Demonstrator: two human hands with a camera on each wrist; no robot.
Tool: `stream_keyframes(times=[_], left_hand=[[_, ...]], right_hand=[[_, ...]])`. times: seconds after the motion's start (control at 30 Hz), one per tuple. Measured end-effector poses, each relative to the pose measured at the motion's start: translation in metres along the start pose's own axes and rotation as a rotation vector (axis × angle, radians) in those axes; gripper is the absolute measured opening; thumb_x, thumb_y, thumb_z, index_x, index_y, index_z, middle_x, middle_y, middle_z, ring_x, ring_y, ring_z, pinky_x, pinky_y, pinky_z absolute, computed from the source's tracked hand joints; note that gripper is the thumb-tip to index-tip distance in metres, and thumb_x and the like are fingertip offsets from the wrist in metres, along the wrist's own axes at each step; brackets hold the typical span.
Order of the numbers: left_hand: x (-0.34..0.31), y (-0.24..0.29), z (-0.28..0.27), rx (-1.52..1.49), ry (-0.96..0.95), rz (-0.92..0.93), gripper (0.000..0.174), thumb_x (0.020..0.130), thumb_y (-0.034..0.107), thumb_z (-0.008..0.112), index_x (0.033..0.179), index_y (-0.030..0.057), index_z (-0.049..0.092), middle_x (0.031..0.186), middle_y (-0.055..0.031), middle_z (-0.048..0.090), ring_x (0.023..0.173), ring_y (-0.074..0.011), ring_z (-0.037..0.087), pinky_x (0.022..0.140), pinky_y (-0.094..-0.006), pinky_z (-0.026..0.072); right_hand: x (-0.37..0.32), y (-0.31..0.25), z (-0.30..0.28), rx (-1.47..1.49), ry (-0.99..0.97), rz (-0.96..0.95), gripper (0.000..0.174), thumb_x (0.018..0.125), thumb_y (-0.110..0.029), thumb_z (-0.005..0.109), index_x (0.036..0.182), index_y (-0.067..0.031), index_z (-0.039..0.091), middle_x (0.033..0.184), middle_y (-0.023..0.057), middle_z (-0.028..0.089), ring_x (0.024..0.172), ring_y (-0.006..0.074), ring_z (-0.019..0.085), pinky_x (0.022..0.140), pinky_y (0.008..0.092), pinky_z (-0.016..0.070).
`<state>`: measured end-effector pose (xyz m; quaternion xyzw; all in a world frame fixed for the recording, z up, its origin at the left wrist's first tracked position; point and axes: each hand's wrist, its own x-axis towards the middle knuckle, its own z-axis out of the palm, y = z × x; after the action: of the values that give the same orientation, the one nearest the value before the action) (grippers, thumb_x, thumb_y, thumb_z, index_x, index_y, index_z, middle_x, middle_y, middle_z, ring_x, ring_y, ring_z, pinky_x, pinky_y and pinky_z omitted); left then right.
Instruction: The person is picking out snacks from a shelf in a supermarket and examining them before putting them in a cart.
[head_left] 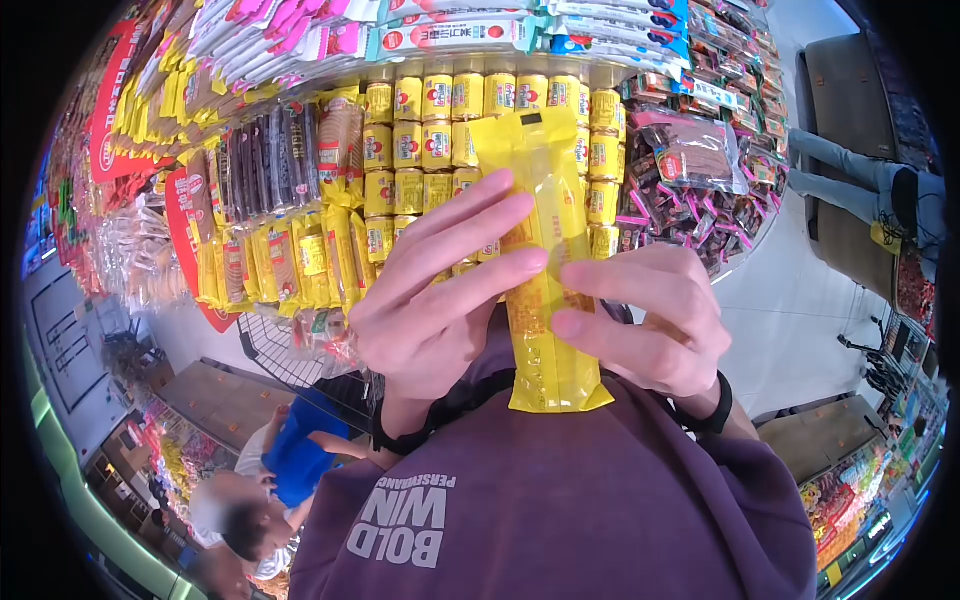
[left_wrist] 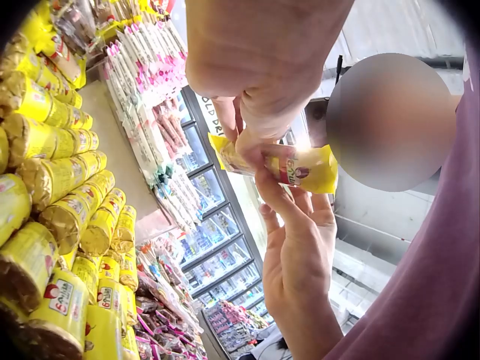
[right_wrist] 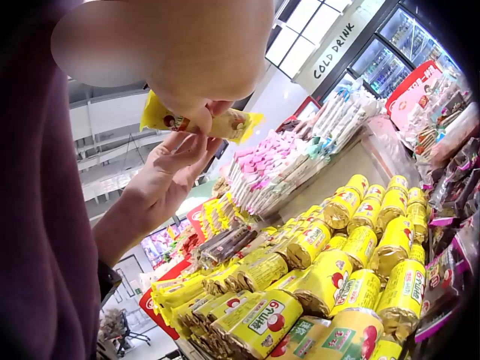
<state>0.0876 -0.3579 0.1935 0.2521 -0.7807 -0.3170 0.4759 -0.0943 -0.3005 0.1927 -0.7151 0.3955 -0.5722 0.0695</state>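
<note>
A long yellow plastic snack packet (head_left: pixel 548 215) is held upright in front of the chest, its crimped ends at top and bottom and a seam along the side facing me. My left hand (head_left: pixel 440 285) holds it from the left, fingertips on this face and the thumb hidden. From the right, my right hand (head_left: pixel 655 320) grips the lower half with two fingertips on the face. The left wrist view shows the packet's other side (left_wrist: pixel 296 169), printed with a red fruit, between both hands. In the right wrist view, my left hand's fingers (right_wrist: pixel 180 150) pinch the packet.
Yellow rolls (head_left: pixel 437 145) stand in rows on the display. Yellow bagged snacks (head_left: pixel 285 255), dark sticks (head_left: pixel 265 165) and pink-white packets (head_left: pixel 290 35) surround them. A shopping cart (head_left: pixel 290 350) stands at left. Another person in blue (head_left: pixel 305 455) is at lower left; someone's jeans (head_left: pixel 850 185) show at right.
</note>
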Motion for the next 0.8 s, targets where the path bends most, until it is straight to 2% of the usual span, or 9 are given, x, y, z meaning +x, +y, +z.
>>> stream_keyframes(times=[0.1,0.23,0.3,0.37,0.43,0.5,0.63,0.73,0.8], left_hand=[[0.001,0.001,0.001,0.003,0.012,-0.005,0.033,0.07,-0.007,0.069,0.101,0.0,0.073,0.111,-0.0201,0.068,0.109,-0.0385,0.064,0.092,-0.042,0.0527],[0.003,0.003,0.001,0.063,0.009,-0.017,0.033,0.068,-0.009,0.074,0.1,-0.0026,0.07,0.104,-0.0172,0.07,0.103,-0.0358,0.066,0.088,-0.0401,0.0534],[-0.009,0.013,-0.005,0.041,0.034,-0.198,0.034,0.067,-0.006,0.078,0.1,-0.0035,0.069,0.099,-0.0151,0.071,0.097,-0.0331,0.068,0.084,-0.0376,0.0539],[-0.012,0.017,-0.004,-0.025,0.052,-0.285,0.039,0.069,-0.002,0.081,0.105,-0.0047,0.065,0.093,-0.0132,0.071,0.088,-0.0258,0.069,0.079,-0.0332,0.0539],[-0.013,0.021,-0.004,-0.081,0.055,-0.371,0.043,0.072,0.0,0.082,0.11,-0.0054,0.062,0.089,-0.012,0.071,0.082,-0.0201,0.069,0.075,-0.0302,0.0538],[-0.019,0.017,-0.01,-0.074,0.024,-0.392,0.052,0.076,0.001,0.081,0.12,-0.0063,0.054,0.085,-0.0103,0.07,0.077,-0.0134,0.068,0.072,-0.0271,0.0525],[-0.038,0.014,-0.014,-0.096,0.13,-0.563,0.065,0.076,0.0,0.08,0.13,-0.0063,0.044,0.076,-0.0081,0.067,0.074,-0.0119,0.066,0.07,-0.024,0.05],[-0.048,0.007,-0.026,-0.196,0.176,-0.667,0.064,0.076,-0.002,0.079,0.129,-0.0059,0.044,0.076,-0.0079,0.067,0.073,-0.0117,0.066,0.071,-0.0239,0.0501],[-0.051,0.006,-0.036,-0.368,0.25,-0.778,0.058,0.079,-0.006,0.074,0.129,-0.0037,0.046,0.079,-0.0092,0.069,0.074,-0.013,0.067,0.07,-0.0268,0.0528]], right_hand=[[-0.002,0.004,0.003,-0.035,0.013,-0.05,0.035,0.061,0.001,0.069,0.094,-0.01,0.073,0.099,0.0068,0.069,0.074,0.0156,0.06,0.059,0.0243,0.0493],[0.004,0.0,0.0,-0.004,-0.003,0.049,0.029,0.064,0.001,0.07,0.092,-0.0043,0.071,0.098,0.0085,0.07,0.07,0.0167,0.061,0.058,0.0245,0.0485],[0.004,-0.002,0.004,0.078,0.054,0.197,0.031,0.069,-0.002,0.077,0.098,-0.0006,0.066,0.097,0.0108,0.071,0.069,0.0155,0.062,0.057,0.0245,0.0489],[0.003,-0.005,0.012,0.232,0.125,0.424,0.037,0.073,-0.005,0.083,0.103,0.0032,0.061,0.096,0.0132,0.071,0.067,0.0144,0.064,0.055,0.0245,0.0493],[0.005,-0.006,0.017,0.291,0.061,0.553,0.037,0.076,-0.004,0.081,0.106,0.0025,0.059,0.097,0.0116,0.07,0.068,0.0133,0.064,0.056,0.0248,0.0502],[0.006,-0.003,0.024,0.271,-0.031,0.562,0.036,0.078,-0.004,0.079,0.107,0.002,0.059,0.097,0.0101,0.07,0.068,0.0132,0.065,0.057,0.0252,0.0511],[0.009,-0.008,0.043,0.293,-0.191,0.744,0.032,0.084,-0.007,0.074,0.11,0.0012,0.058,0.095,0.0116,0.068,0.068,0.0157,0.066,0.06,0.0275,0.0525],[0.01,-0.011,0.059,0.318,-0.27,0.787,0.037,0.085,-0.007,0.072,0.117,0.0005,0.054,0.096,0.0129,0.068,0.068,0.0178,0.066,0.062,0.0285,0.0527],[0.013,-0.012,0.068,0.349,-0.423,0.874,0.04,0.092,-0.018,0.065,0.123,0.0016,0.048,0.09,0.0144,0.068,0.07,0.0197,0.066,0.063,0.031,0.0515]])
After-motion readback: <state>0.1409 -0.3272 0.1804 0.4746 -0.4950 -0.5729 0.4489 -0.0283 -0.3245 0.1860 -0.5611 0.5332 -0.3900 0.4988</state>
